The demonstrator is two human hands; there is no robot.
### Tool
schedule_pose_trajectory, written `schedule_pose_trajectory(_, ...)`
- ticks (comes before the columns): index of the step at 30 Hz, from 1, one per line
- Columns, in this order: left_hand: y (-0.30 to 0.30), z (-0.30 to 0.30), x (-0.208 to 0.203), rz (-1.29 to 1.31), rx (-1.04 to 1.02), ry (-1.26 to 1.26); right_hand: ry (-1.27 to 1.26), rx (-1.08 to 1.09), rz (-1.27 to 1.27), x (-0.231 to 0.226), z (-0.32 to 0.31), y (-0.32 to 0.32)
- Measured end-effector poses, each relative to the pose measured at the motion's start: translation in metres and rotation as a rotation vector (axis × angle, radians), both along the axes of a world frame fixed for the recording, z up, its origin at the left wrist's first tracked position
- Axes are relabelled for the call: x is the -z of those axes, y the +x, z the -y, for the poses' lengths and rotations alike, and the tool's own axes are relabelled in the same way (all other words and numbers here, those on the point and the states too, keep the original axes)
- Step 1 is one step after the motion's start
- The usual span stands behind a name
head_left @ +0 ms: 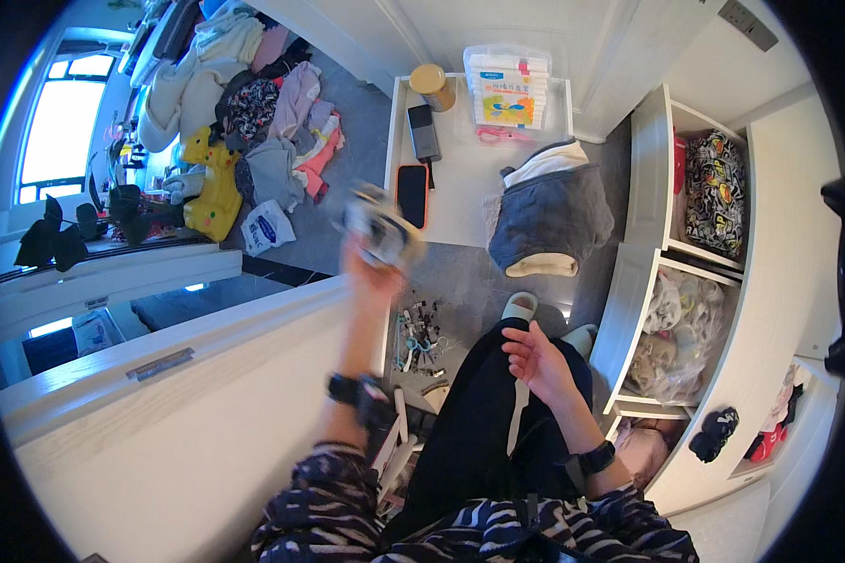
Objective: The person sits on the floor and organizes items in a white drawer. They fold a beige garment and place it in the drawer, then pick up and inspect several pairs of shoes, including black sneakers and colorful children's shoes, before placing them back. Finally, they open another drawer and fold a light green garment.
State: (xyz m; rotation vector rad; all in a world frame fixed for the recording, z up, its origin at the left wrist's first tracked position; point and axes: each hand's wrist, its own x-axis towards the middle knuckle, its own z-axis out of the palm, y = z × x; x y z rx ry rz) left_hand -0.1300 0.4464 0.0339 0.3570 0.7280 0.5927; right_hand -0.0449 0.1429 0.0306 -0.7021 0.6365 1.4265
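My left hand [374, 269] is raised over the floor in front of the white table, closed on a blurred tan, white and dark object [385, 228]. Motion smears the object, so its kind does not show. My right hand [538, 361] hovers above my dark trouser leg with its fingers loosely bent and apart, holding nothing. Beyond it, a folded dark grey garment with a cream lining [552, 220] lies over the table's right front edge. Near the left hand, an orange-edged phone [412, 197] rests on the white table [460, 202].
A dark handheld device [423, 131], a tan-lidded jar [430, 83] and a clear box of packaged goods [509, 89] stand on the table. Clothes [272, 113] pile up at far left beside a yellow toy [212, 183]. Open drawers [620, 324] jut out at right. Small clips [421, 333] lie below.
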Motion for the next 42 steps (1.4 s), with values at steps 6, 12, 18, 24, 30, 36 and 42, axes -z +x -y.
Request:
schedule_pose_trajectory(6,0.032,-0.161,-0.047,-0.262,-0.483,-0.233,-0.138,0.063,0.013,0.017,0.051,0.001)
schedule_pose_trajectory(12,0.123,0.026,-0.006,-0.042,0.471,-0.111,-0.242,0.340,-0.013,0.038,0.124,-0.002)
schedule_pose_trajectory(18,0.219,0.267,0.028,-0.024,1.115,-0.263,-0.309,0.691,-0.102,0.061,0.217,0.009)
schedule_pose_trajectory(24,0.271,0.466,0.080,-0.324,1.584,-0.174,-0.362,0.999,-0.105,0.097,0.332,0.002)
schedule_pose_trajectory(30,0.275,0.618,0.144,-0.434,1.899,0.792,-0.707,1.269,-0.032,0.152,0.456,0.013)
schedule_pose_trajectory(36,0.254,0.718,0.192,-0.173,1.906,2.151,-0.740,1.099,0.036,0.218,0.515,0.037)
schedule_pose_trajectory(42,0.242,0.701,0.214,0.242,2.267,2.339,-0.714,0.981,0.078,0.272,0.513,0.053)
